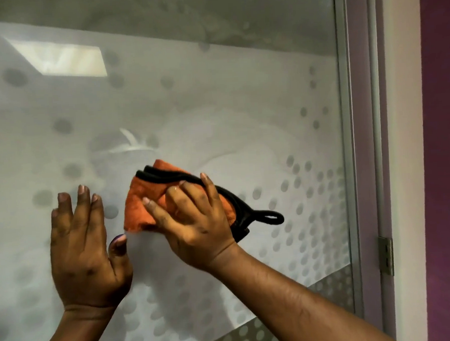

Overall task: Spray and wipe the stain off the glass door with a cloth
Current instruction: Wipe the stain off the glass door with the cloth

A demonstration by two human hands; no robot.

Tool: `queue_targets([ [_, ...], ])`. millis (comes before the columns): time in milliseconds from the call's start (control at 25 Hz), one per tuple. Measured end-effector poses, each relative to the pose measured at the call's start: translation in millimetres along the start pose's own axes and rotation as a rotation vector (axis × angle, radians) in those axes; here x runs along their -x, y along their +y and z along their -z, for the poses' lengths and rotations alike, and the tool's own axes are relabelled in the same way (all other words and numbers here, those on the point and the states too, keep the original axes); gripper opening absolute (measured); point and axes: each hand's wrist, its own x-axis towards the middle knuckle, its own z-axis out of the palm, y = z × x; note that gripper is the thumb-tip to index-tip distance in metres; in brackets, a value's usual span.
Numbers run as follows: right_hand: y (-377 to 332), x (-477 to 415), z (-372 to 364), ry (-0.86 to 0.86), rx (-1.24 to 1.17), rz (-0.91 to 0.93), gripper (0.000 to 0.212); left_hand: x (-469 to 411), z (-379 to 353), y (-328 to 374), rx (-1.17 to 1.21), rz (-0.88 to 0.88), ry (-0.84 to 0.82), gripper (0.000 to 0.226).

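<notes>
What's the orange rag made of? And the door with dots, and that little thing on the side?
The orange cloth looks like fuzzy microfibre or terry: nubby pile, black stitched edging and loop. The glass door seems to be glass under matte frosted film, with clearer dots; it shows a reflected light patch. The hinge looks like dull greyish metal.

2 bare forearms; left hand [85, 256], right hand [198, 224], short nails, dark smudges on fingers [192, 198]
</notes>
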Motion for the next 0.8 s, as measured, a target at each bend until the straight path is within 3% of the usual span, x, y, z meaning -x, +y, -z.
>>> queue_targets([
  [160,18,-39,-1,0.058,0.062,-0.111,0.036,-2,2,2,-0.045,-0.012,-0.014,0.068],
  [320,48,-63,1,0.090,0.131,-0.394,0.034,-4,4,7,-0.166,-0.099,-0.082,0.069],
  [600,100,-49,12,0.205,0.290,-0.705,0.029,-4,6,6,-0.136,-0.119,-0.094,0.067],
  [800,152,-11,39,0.163,0.318,-0.976,0.036,-3,5,6,-0.160,-0.118,-0.106,0.067],
])
